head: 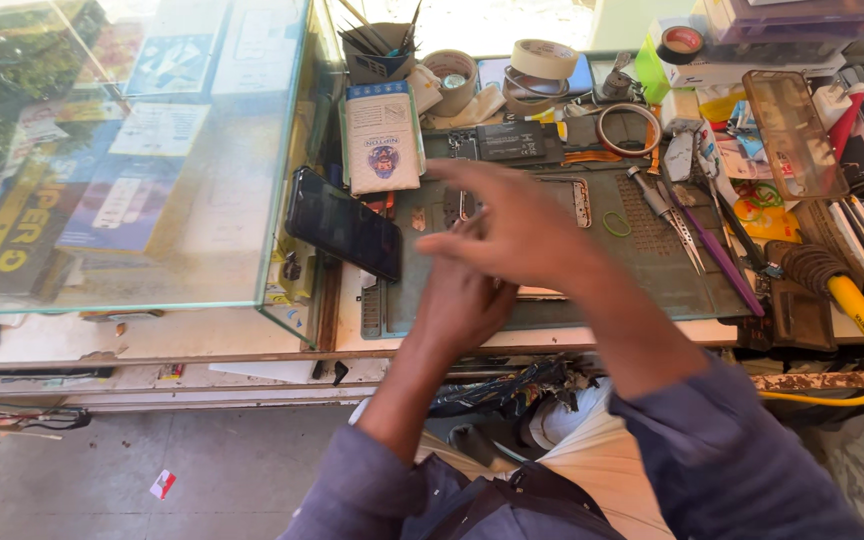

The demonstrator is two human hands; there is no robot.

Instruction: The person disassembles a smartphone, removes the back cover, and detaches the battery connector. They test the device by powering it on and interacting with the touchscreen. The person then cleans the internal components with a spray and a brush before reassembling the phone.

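A black phone point(343, 223) leans against the glass case point(132, 150) at left; tweezers point(670, 215) and tape rolls point(544, 58) crowd the grey mat point(652, 260). The right hand point(512, 235), fingers spread and empty, crosses above the left hand point(462, 295), whose fingers are hidden.

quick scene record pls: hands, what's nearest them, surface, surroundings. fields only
left hand: over the mat, under the right hand, holds nothing visible
right hand: crossed above the left, fingers spread, empty
nearest thing: black phone, propped at the mat's left edge, untouched
surface: grey-green work mat
tools: tweezers, tape rolls
left side: glass display case
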